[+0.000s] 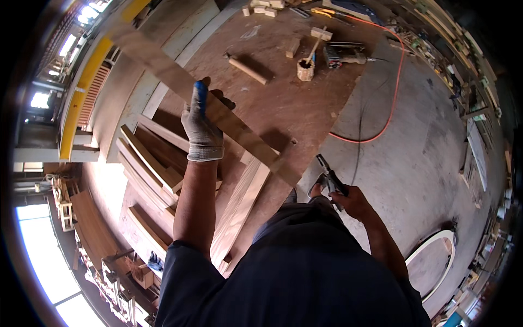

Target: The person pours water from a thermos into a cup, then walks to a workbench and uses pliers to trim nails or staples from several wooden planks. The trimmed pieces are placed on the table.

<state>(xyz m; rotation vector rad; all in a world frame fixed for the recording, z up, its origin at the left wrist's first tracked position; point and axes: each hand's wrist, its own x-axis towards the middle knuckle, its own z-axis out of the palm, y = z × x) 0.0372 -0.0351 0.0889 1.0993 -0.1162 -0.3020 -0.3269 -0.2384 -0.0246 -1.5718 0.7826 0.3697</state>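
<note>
My left hand [203, 122] wears a grey-white work glove with a blue thumb. It grips a long flat wooden board [237, 126] near its middle, raised at a slant above the brown workbench. The board's far end is blurred at the upper left, and its near end comes close to my body. My right hand [352, 203] is bare and low at my right side. In it is a black air blow gun [333, 180], its nozzle pointing up and away from me. Below the board, a pale grained plank [241, 204] lies on the bench.
Several curved wooden pieces [153, 161] lie at the left. Farther back are a wooden roller-like piece [248, 70], a crusted pot [305, 70] with a brush, a power tool [345, 56] and wood blocks [292, 47]. An orange hose [398, 86] loops beside the bench. A white oval frame [447, 261] leans at right.
</note>
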